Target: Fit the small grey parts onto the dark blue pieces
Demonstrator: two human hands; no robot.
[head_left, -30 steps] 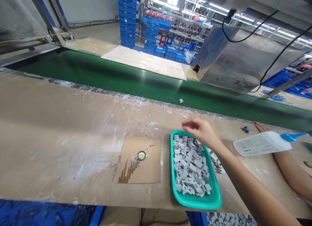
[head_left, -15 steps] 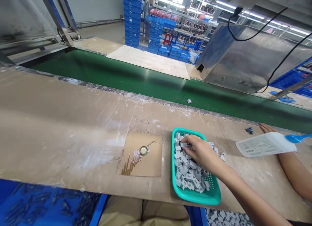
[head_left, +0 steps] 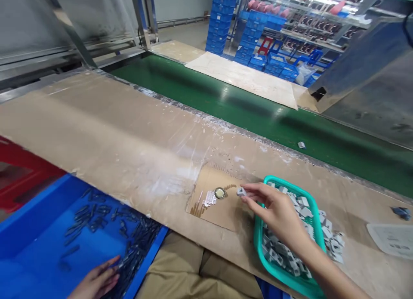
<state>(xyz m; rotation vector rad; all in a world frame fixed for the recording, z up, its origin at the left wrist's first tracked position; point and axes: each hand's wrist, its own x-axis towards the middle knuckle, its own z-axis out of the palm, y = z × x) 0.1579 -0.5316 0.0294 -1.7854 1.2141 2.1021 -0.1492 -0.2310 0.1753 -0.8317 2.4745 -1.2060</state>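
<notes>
Between right grip fingertips, grey block

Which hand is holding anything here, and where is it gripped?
The right hand pinches one small grey block by its end between fingertips. The left hand rests on dark parts in the blue bin; grip unclear.
</notes>
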